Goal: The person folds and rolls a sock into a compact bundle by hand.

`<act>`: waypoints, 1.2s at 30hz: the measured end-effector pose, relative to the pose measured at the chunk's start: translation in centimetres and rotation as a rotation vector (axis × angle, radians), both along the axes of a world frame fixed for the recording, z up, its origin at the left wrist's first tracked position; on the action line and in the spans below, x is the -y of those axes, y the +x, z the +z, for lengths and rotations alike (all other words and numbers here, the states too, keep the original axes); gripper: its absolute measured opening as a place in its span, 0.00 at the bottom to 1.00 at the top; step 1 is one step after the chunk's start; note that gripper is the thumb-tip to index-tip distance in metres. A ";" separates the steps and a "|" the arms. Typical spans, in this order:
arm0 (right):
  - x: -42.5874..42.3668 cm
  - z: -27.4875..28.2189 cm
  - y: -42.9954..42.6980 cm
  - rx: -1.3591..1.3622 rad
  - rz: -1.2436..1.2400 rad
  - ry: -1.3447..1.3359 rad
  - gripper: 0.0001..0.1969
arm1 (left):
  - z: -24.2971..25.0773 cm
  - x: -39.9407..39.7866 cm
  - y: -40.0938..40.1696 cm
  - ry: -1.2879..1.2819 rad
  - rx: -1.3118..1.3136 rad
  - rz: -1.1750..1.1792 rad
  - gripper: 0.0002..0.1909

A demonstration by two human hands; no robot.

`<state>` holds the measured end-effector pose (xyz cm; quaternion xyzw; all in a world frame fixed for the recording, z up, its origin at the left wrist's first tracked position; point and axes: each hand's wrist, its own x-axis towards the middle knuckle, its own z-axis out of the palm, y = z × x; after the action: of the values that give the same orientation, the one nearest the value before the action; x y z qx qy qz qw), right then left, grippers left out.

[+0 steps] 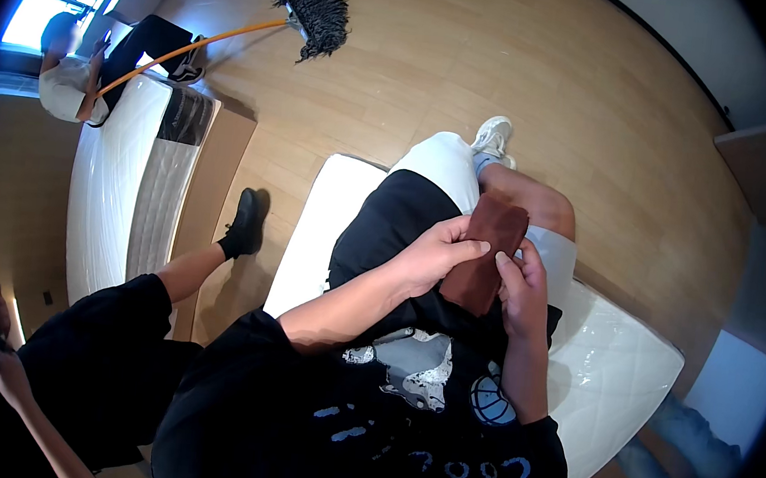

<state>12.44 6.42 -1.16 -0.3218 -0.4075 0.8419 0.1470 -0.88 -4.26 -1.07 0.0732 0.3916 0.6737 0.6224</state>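
A reddish-brown folded cloth (485,261) is held up over the lap, long and narrow in shape. My left hand (442,252) pinches it from its left edge, with the thumb lying on the front face. On the opposite edge, my right hand (523,282) grips it, its thumb pressed near the middle. Both thumb tips are close together on the cloth, and the other fingers are partly hidden behind it. Beneath the hands, black fabric (398,220) lies across white shorts. Under the legs is a plastic-wrapped white mattress (607,368).
A co-worker sits on another wrapped mattress (110,195) at upper left, beside a mop with an orange handle (219,37) and dark strands. Another person's leg and black shoe (246,224) are close on the left. Legs in jeans (686,443) show at lower right.
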 end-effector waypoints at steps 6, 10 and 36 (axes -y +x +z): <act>0.1 -1.0 -0.1 0.056 0.072 0.036 0.16 | -1.0 0.4 0.1 -0.092 0.107 0.062 0.16; 0.5 -1.6 -0.6 0.020 0.022 0.006 0.16 | -1.1 0.7 -0.1 -0.099 0.172 0.093 0.15; 0.3 1.9 -8.4 -0.189 0.106 0.014 0.18 | 3.0 1.4 -4.2 0.025 -0.114 0.385 0.17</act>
<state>4.02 6.12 0.78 -0.2179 -0.4143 0.8721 0.1423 -5.07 -5.71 1.89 0.0429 0.4245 0.7798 0.4581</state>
